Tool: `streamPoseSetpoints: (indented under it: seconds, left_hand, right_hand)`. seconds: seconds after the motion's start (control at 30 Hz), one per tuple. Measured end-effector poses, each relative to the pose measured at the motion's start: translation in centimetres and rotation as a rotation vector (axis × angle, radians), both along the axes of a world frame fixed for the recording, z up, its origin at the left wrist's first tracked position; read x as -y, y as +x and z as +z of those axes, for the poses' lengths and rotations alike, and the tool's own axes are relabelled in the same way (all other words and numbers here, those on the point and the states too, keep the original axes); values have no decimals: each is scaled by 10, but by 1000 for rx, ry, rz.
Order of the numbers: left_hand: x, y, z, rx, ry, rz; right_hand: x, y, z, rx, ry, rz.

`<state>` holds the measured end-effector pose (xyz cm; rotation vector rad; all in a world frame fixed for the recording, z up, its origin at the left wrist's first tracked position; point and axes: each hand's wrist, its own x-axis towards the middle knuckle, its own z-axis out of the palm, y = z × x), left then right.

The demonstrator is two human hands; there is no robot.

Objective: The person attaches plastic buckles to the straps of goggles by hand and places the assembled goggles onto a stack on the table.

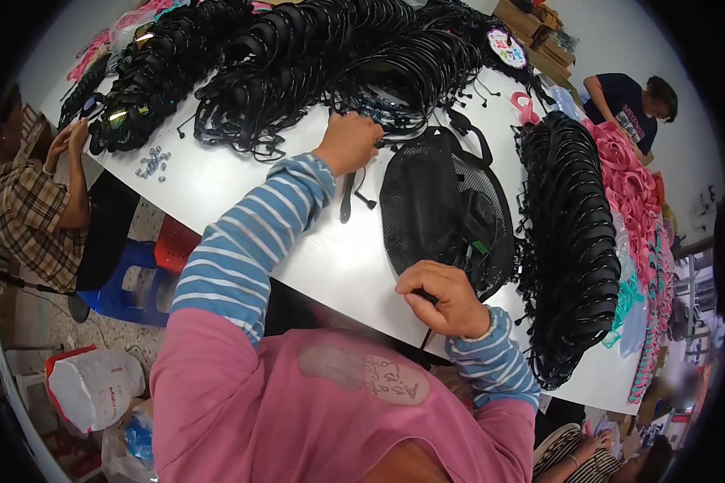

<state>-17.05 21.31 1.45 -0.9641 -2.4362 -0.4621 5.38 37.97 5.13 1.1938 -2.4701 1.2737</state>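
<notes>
On the white desk (242, 193), between heaps of black plastic frames (298, 56): both of your hands work one black mesh oval panel (435, 209).

Your left hand (348, 142) reaches far, fingers closed in the tangle of thin black cords (395, 121) at the panel's far end, probably steadying it. The panel lies flat mid-desk, long axis running away from you. Your right hand (443, 298) pinches its near edge.

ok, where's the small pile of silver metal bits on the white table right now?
In the head view, the small pile of silver metal bits lies on the white table, upper left, just below the long heap of black plastic frames, left of the left hand.
</notes>
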Motion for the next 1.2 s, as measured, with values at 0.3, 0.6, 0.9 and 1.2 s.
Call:
streamPoseSetpoints:
  seconds: [0.3,0.6,0.9,1.2]
  left_hand:
    - [-11,-34,35,371,-246,38]
    - [54,-12,73,561,575,-351]
    - [66,142,37,351,339,-419]
    - [61,152,-1,1199,886,-497]
  right_hand:
    - [-10,-1,-11,56,-83,-76]
    - [-11,-2,-10,73,-94,-136]
    - [18,-1,3,-188,-29,-347]
    - [44,-30,-11,9,-21,-400]
